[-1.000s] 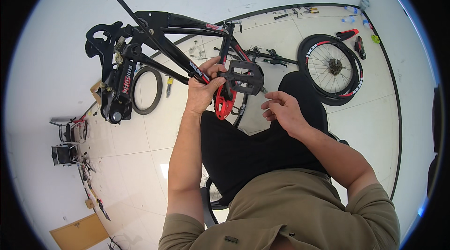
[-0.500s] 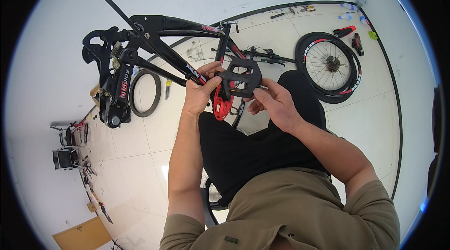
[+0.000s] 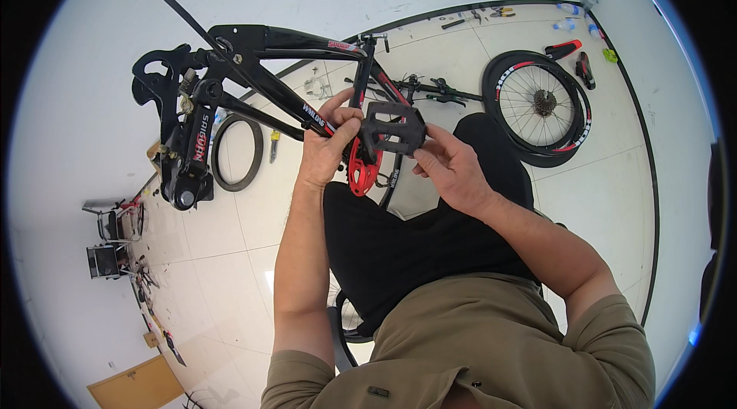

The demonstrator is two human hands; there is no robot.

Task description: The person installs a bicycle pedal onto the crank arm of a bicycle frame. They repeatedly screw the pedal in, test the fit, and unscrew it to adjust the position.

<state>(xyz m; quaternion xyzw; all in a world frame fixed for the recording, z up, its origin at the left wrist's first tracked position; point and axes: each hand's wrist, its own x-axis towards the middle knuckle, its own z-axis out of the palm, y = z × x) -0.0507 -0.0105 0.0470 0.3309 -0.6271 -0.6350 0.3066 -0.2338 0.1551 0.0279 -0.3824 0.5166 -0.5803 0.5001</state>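
A black bicycle pedal with a slotted platform is between my hands, in front of the bike frame. My left hand closes around the pedal's inner end; where that end meets the crank is mostly hidden by the fingers. At the pedal's outer edge, my right hand pinches it with the thumb and bent fingers. Just below lies the red chainring guard, partly covered by the pedal and my left hand. The black frame stands tilted ahead of me, with its rear shock or clamp assembly at left.
A wheel with a cassette lies on the floor at right, near a red and black saddle. Handlebars lie beyond the pedal. A loose tyre, yellow-handled tool and hammer rest on the tiles.
The pedal has turned slightly, its platform now facing a bit differently and sitting a little left. Both hands stay on it, with the right fingers shifted slightly.
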